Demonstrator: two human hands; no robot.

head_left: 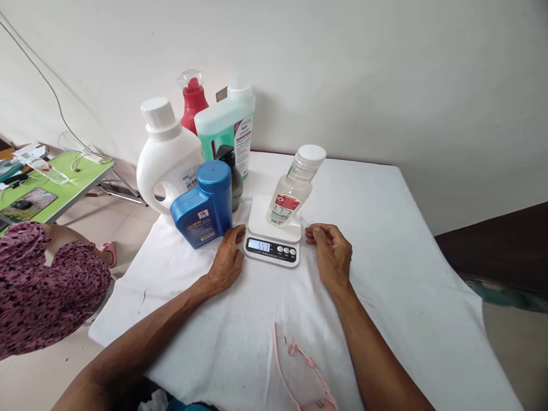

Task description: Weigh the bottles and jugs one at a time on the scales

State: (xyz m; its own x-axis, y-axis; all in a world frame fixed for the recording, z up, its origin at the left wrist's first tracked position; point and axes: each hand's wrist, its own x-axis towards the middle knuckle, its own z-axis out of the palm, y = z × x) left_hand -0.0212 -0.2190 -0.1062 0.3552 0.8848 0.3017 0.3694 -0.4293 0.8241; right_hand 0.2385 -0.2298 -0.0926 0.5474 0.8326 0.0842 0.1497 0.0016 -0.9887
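A white kitchen scale (270, 260) lies on the cloth with its display lit, seeming to read 557. On its platform stands a clear plastic bottle (284, 209) with a white cap and a red-and-white label; it looks slanted in this wide view. My left hand (226, 260) rests on the cloth by the scale's left edge, holding nothing, thumb apart from the loosely bent fingers. Just beyond its fingertips is a blue bottle (201, 214). To the right of the scale, my right hand (331, 251) rests with fingers loosely bent towards the platform, nothing visible in it.
Behind my left hand stand a white detergent jug (165, 157), a green-liquid bottle (222, 123), a dark pump bottle (235, 182) and a red bottle (194, 105). A pink strap (314, 368) hangs in the foreground. At left are a person's patterned clothing (51, 291) and a green table (81, 171).
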